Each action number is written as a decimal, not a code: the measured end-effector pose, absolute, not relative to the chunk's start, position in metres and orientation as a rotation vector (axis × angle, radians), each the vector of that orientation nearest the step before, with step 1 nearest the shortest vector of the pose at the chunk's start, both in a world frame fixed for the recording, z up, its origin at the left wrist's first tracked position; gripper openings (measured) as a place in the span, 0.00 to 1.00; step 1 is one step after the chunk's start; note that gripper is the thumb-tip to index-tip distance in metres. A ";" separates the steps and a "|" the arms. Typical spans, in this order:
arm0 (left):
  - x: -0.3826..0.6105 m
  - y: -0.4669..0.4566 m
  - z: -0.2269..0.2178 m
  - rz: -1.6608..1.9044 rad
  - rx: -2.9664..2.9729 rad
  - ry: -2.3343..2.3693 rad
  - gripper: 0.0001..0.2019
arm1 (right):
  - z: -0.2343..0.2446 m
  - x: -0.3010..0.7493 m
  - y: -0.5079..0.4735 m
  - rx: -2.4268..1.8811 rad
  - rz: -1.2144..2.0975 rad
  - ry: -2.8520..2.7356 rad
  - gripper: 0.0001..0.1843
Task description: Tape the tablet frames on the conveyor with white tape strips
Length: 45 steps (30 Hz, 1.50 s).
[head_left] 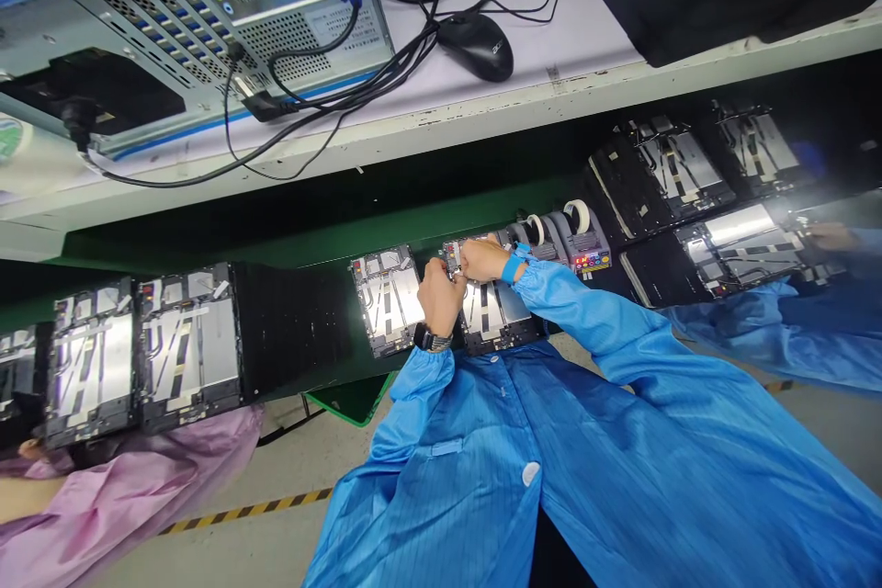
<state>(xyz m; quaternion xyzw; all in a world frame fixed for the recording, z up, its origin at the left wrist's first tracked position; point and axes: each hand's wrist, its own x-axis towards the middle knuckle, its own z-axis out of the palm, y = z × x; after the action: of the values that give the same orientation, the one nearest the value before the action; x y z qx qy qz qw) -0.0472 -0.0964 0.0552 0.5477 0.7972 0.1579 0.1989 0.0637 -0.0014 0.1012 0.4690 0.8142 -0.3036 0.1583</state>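
My left hand [441, 296] and my right hand [483, 259] meet over the top edge of an opened tablet housing [493, 317] on the dark conveyor belt [296, 331]. Their fingers close together on a small silver part [454, 259], mostly hidden by them. A black watch sits on my left wrist, and a blue wrist strap on my right. Another opened tablet housing [387, 299] lies just beyond my left hand, apart from it. Its metal interior shows strips of black tape.
Further housings [186, 346] line the belt to the left, and others [739, 250] to the right. Tape dispensers [579, 242] stand beyond my right hand. A co-worker's blue sleeve [778, 340] is at right, and a pink sleeve [130, 478] at left. A computer case [227, 9] and mouse [475, 46] sit on the shelf above.
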 end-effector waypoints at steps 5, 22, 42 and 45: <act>-0.049 -0.093 0.051 0.425 1.505 2.228 0.14 | 0.119 0.071 0.002 1.308 -0.827 2.310 0.04; -0.015 -0.168 0.076 0.341 2.302 1.570 0.26 | 0.083 0.133 -0.013 1.794 -1.096 2.262 0.09; 0.000 -0.162 0.067 0.255 2.244 1.673 0.27 | 0.085 0.123 -0.024 1.817 -0.864 2.213 0.11; 0.000 -0.162 0.066 0.245 2.277 1.679 0.27 | 0.085 0.121 -0.023 1.793 -0.811 2.223 0.12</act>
<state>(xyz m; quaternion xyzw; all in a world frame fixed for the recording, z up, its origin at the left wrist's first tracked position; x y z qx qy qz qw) 0.0001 -0.1622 0.0659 0.7927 0.5846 0.0852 0.1505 0.1207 -0.0225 0.0847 0.6017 0.7460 -0.2721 0.0860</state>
